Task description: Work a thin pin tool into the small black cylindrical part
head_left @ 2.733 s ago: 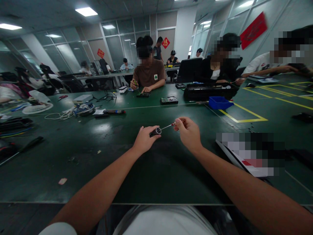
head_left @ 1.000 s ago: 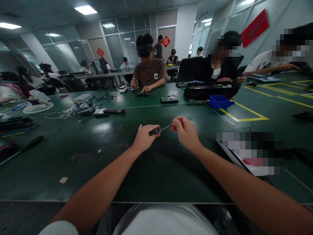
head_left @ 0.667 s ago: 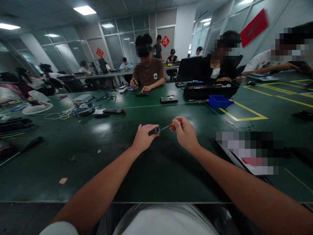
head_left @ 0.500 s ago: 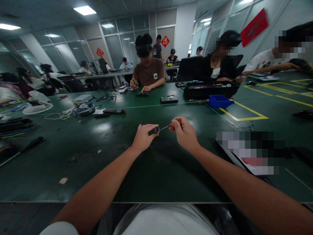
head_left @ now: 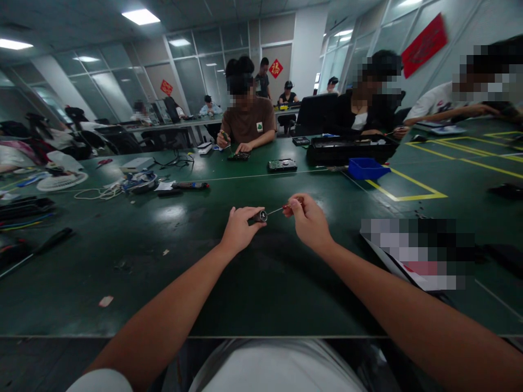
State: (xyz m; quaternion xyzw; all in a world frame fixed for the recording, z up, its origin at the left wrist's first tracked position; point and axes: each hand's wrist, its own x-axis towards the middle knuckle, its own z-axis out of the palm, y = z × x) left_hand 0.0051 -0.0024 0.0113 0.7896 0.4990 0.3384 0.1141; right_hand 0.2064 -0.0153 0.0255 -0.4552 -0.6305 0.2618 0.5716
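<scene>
Between the thumb and fingers of my left hand (head_left: 240, 231) is a small dark cylinder (head_left: 261, 216), its round end facing right. My right hand (head_left: 308, 219) pinches the red handle of a thin screwdriver (head_left: 275, 210). The screwdriver's metal shaft points left, with its tip at or very near the cylinder's end; whether it touches is too small to tell. Both hands are raised over the green table (head_left: 261, 305).
Beyond my hands lie a dark tool (head_left: 190, 185), a circuit board (head_left: 282, 164) and a blue tray (head_left: 368, 168). A long screwdriver (head_left: 53, 241) is at the left, papers (head_left: 392, 256) at the right. A person in brown (head_left: 249, 120) works across the table.
The cylinder in my left hand has turned slightly, its end facing me a little more. My right hand still holds the screwdriver in nearly the same place.
</scene>
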